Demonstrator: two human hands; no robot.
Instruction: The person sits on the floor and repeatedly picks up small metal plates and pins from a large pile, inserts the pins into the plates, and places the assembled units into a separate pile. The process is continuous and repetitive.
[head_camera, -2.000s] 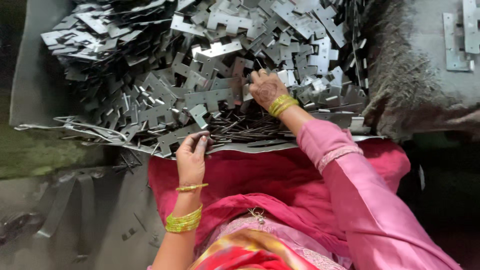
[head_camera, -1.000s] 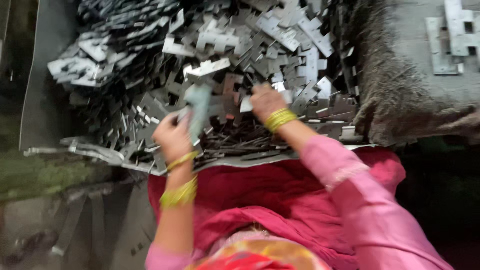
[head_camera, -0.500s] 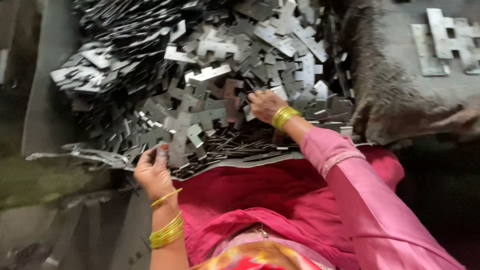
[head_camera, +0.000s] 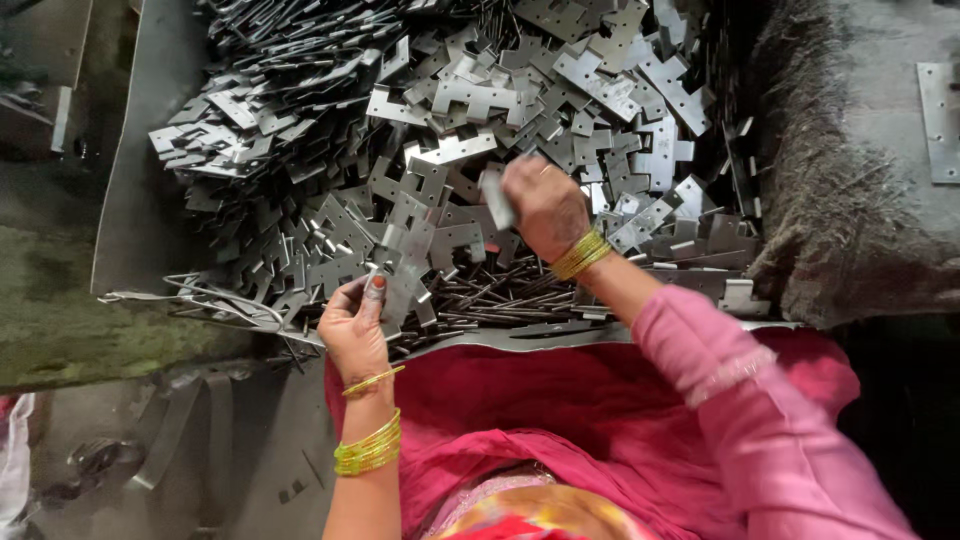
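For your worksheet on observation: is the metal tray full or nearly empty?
Full: the tray is heaped with flat metal plates and thin pins.

In front of you a grey sheet-metal tray (head_camera: 130, 215) carries a deep heap of stamped metal hinge plates (head_camera: 480, 110), with thin metal pins (head_camera: 500, 295) loose along its near edge, beside bent strip offcuts (head_camera: 200, 295).

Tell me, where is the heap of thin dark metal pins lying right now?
In the head view, the thin dark metal pins lie at the near edge of the pile of grey notched metal plates, between the left hand and the right hand.
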